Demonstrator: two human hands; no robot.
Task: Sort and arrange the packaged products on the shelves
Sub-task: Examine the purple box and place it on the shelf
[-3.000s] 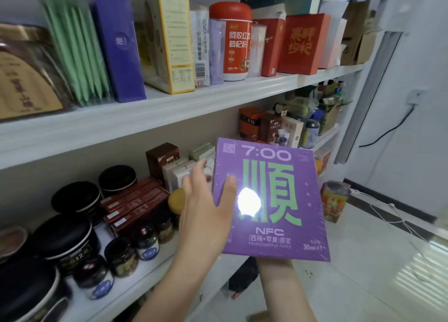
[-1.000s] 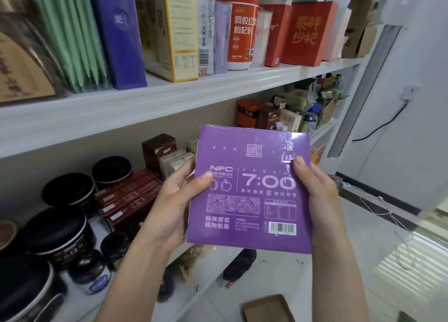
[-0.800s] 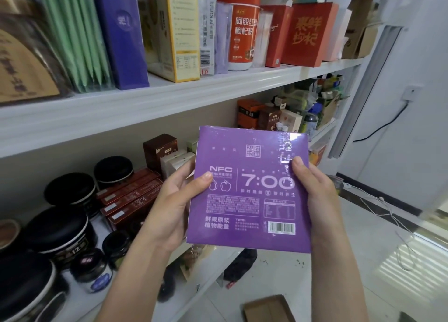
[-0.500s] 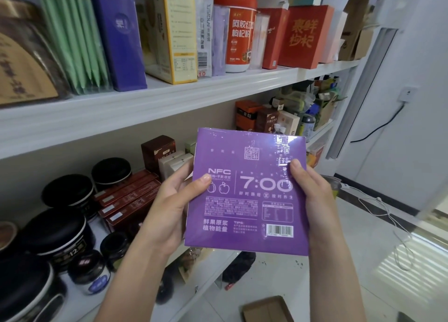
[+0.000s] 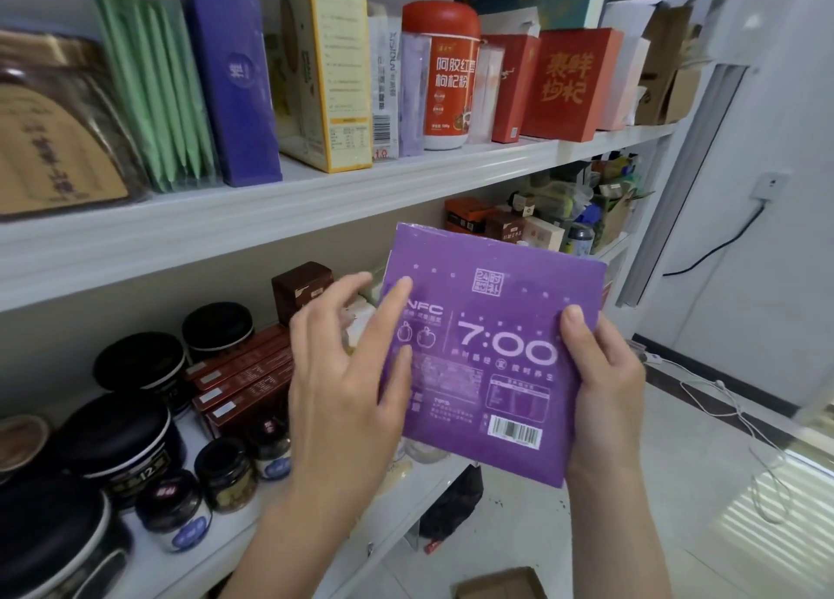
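Observation:
A flat purple box (image 5: pixel 492 355) printed "7:00" and "NFC" shows its back side with a barcode, held upright in front of the shelves. My right hand (image 5: pixel 600 382) grips its right edge, thumb across the front. My left hand (image 5: pixel 347 373) is at the box's left edge with fingers spread and blurred, fingertips lying on the purple face without a grip around it. Behind the box is the lower white shelf (image 5: pixel 216 549) and above it the upper white shelf (image 5: pixel 316 201).
The upper shelf carries green packets (image 5: pixel 153 97), a tall purple box (image 5: pixel 234 75), a yellow box (image 5: pixel 334 66), a red-capped jar (image 5: pixel 444 75) and red boxes (image 5: pixel 568 79). The lower shelf holds black-lidded jars (image 5: pixel 117 440), flat red boxes (image 5: pixel 239 382) and a brown box (image 5: pixel 302 287). A cardboard box (image 5: pixel 501 585) lies on the floor.
Three seconds ago the box showed its front; it has since been turned to its back. My left hand has let go of the left edge and opened its fingers.

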